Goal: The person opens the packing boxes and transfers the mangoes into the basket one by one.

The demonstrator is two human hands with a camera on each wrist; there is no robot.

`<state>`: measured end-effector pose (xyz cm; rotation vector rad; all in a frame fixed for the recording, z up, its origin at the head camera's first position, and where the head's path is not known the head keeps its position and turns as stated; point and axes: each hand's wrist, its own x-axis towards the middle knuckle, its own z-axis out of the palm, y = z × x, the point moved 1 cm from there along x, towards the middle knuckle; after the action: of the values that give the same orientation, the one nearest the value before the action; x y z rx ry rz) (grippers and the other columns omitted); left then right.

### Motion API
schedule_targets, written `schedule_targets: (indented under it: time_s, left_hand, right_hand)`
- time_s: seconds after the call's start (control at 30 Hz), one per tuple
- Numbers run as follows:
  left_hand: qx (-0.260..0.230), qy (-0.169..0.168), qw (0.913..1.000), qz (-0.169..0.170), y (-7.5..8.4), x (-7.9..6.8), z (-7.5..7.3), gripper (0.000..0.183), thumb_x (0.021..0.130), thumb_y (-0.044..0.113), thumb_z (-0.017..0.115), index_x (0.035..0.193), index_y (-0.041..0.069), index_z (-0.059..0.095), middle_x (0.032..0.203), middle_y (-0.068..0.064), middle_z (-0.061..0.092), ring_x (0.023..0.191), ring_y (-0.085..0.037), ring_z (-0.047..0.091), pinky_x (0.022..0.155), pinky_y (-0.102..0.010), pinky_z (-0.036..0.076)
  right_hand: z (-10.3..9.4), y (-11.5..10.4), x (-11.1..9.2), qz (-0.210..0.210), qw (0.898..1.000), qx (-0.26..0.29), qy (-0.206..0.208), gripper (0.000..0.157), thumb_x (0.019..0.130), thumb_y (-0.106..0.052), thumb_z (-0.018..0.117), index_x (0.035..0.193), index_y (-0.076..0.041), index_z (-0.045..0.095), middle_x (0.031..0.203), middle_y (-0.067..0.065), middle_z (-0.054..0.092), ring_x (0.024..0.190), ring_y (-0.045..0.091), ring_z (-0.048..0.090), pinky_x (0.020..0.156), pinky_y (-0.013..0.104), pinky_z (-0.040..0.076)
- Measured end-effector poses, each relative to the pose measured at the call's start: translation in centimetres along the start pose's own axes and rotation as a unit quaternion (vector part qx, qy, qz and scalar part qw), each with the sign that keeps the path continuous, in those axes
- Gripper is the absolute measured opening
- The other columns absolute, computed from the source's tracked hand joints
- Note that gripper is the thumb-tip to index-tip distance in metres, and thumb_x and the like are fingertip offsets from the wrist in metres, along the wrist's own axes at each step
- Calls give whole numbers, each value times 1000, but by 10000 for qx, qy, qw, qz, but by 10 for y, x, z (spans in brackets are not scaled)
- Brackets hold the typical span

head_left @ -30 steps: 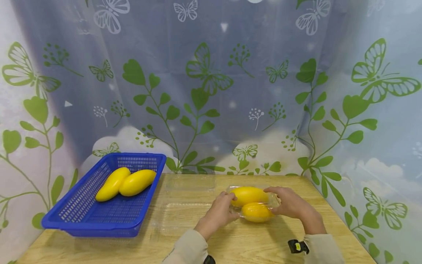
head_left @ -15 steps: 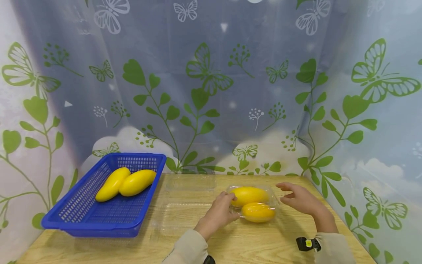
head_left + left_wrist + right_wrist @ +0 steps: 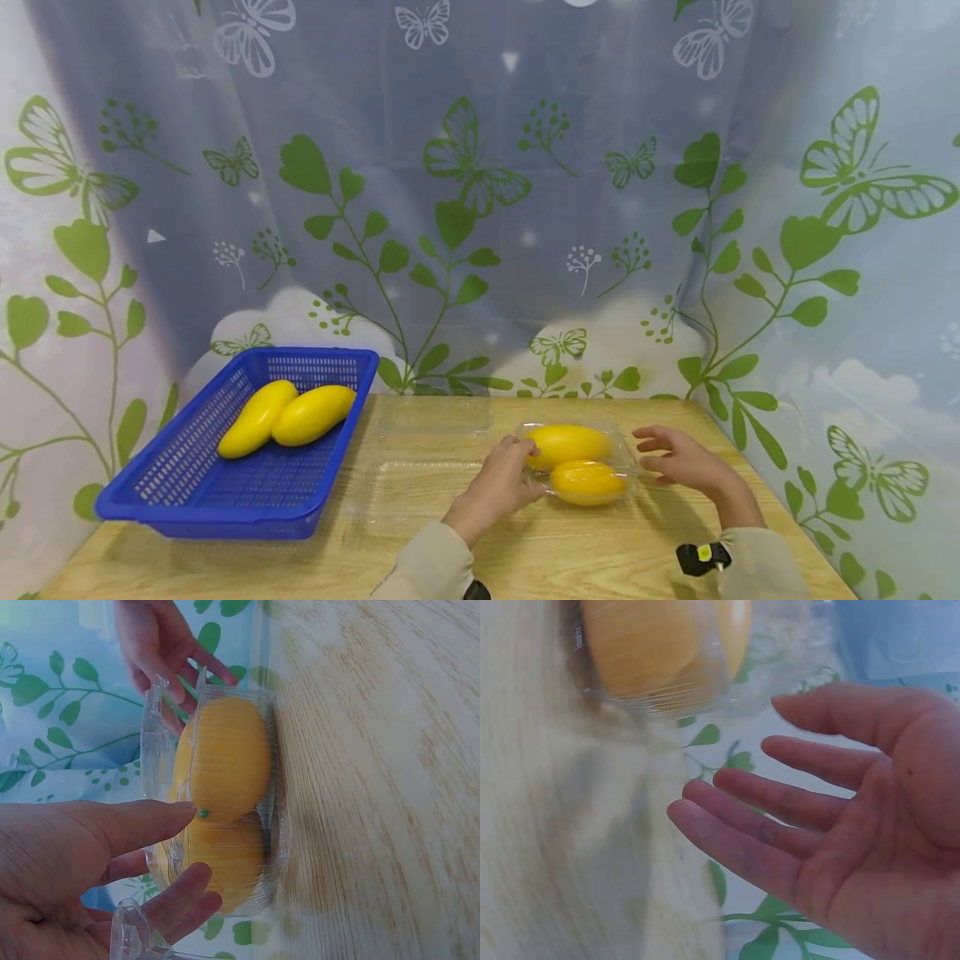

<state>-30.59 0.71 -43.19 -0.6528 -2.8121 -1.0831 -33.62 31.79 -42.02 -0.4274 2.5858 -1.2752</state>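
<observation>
A clear plastic clamshell box (image 3: pixel 624 452) lies right of centre on the table. Inside it are two yellow mangoes, the far one (image 3: pixel 572 444) lying flatter and the near one (image 3: pixel 587 481) behind a shiny curve of plastic. My left hand (image 3: pixel 501 477) grips the left end of the box; in the left wrist view its thumb (image 3: pixel 142 825) reaches along the plastic by a small green dot, fingers spread below. Just off the box's right end hovers my right hand (image 3: pixel 693 462). The right wrist view shows its fingers (image 3: pixel 757 799) loosely extended, holding nothing.
At the left stands a blue plastic basket (image 3: pixel 326 483) with two more mangoes (image 3: pixel 258 419) in it. Between basket and box lies an opened clear plastic container (image 3: pixel 420 467). A patterned curtain (image 3: pixel 480 250) hangs behind the wooden table (image 3: pixel 585 558).
My right hand has let go of the box's right end and drawn away to the right, then dipped slightly. The left hand and the box have stayed put.
</observation>
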Motion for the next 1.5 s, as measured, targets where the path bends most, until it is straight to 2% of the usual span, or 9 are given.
schedule_targets:
  time_s: [0.23, 0.37, 0.57, 0.9, 1.03, 1.37, 1.5]
  left_hand:
    - [-24, -1, 10000, 74, -1, 0, 1, 45, 84, 11, 85, 124, 2, 66, 122, -15, 61, 106, -28, 61, 89, -40, 58]
    - [-32, -2, 10000, 73, -1, -1, 2, 45, 85, 11, 85, 125, 1, 66, 122, -15, 61, 105, -27, 61, 88, -40, 58]
    - [41, -8, 10000, 31, 2, -1, -1, 46, 84, 14, 86, 124, 3, 66, 122, -13, 62, 105, -25, 61, 88, -37, 58]
    - [67, -1, 10000, 17, 3, -1, -2, 47, 83, 13, 86, 124, 3, 66, 121, -13, 61, 101, -22, 59, 84, -33, 58]
    - [70, -3, 10000, 11, 3, -1, -2, 46, 83, 14, 86, 124, 3, 66, 121, -13, 61, 100, -22, 59, 84, -33, 57]
    - [117, -11, 9999, -20, 2, -1, -2, 45, 84, 14, 86, 123, 4, 67, 121, -13, 62, 100, -22, 59, 84, -35, 57]
    - [153, 5, 9999, -60, 2, 0, -2, 46, 83, 16, 86, 123, 4, 67, 120, -12, 62, 99, -22, 59, 84, -36, 57]
  right_hand:
    - [5, 14, 5, 196, 9996, 46, -215, 72, 99, -24, 69, 152, 12, 35, 145, 43, 45, 127, 48, 59, 90, 48, 62]
    - [8, 18, 7, 274, 9981, 358, -412, 78, 99, -26, 69, 155, 12, 29, 151, 43, 38, 127, 43, 60, 91, 45, 62]
    - [9, 19, 9, 162, 9932, 889, -735, 85, 99, -23, 68, 159, 10, 18, 156, 44, 27, 124, 35, 64, 92, 46, 62]
    - [11, 22, 14, 41, 9770, 1761, -1198, 89, 101, -12, 61, 159, 12, -2, 152, 49, 22, 118, 24, 66, 96, 46, 61]
    - [13, 22, 15, -6, 9743, 1870, -1255, 90, 101, -9, 59, 158, 13, -6, 151, 51, 20, 118, 24, 65, 96, 47, 61]
    - [14, 20, 15, 71, 9749, 1899, -1159, 89, 98, -4, 59, 158, 12, -5, 151, 51, 18, 115, 25, 65, 94, 48, 61]
    - [15, 17, 13, 78, 9742, 1926, -1171, 90, 97, -4, 59, 157, 13, -5, 150, 49, 23, 113, 24, 66, 95, 50, 61]
